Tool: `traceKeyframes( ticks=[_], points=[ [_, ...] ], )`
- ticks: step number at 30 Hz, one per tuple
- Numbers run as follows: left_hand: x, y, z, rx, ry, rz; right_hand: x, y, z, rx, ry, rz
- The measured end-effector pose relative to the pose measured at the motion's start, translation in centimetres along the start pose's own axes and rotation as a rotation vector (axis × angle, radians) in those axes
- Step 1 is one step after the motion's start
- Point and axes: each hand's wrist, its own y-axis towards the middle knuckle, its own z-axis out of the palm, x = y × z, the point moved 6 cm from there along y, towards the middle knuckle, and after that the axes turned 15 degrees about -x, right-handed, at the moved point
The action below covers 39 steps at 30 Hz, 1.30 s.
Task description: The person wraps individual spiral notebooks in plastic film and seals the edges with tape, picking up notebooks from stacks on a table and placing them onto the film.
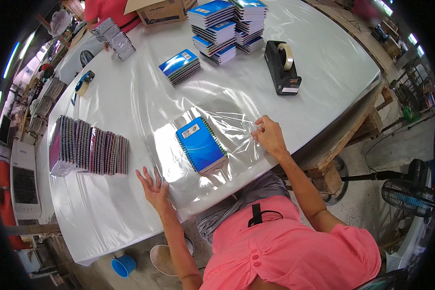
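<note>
Blue spiral notebooks (200,145), apparently a small stack, lie on a sheet of clear plastic film (237,113) spread over the table in front of me. The film is creased and shiny around them. At its right side, my right hand (270,137) has its fingers curled in a pinch on the film. My left hand (154,188) rests at the film's left edge near the table's front, fingers spread and holding nothing. Neither hand touches the notebooks.
A black tape dispenser (281,70) stands at the far right. Stacked blue notebooks (212,26), a smaller stack (180,66) and an open carton (159,12) are farther back. Wrapped notebooks (89,147) stand in a row at left, near a tape roll (82,87). Someone in red (108,12) works beyond.
</note>
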Motion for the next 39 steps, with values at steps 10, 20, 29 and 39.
traceKeyframes(
  ticks=[10,20,29,39],
  points=[
    [0.3,0.1,-0.4,0.012,0.006,0.015,4.5,-1.8,-1.1,-0.239,-0.203,-0.56],
    [-3.9,-1.0,5.4,0.161,0.472,0.426,9.3,-2.7,1.8,0.17,0.254,-0.234],
    [0.1,-2.5,12.8,0.29,0.105,-0.177,12.5,-7.9,5.5,0.22,0.258,-0.61],
    [2.0,-2.0,12.0,0.285,0.174,-0.098,13.5,-9.8,6.0,0.23,0.163,-0.855]
  ],
)
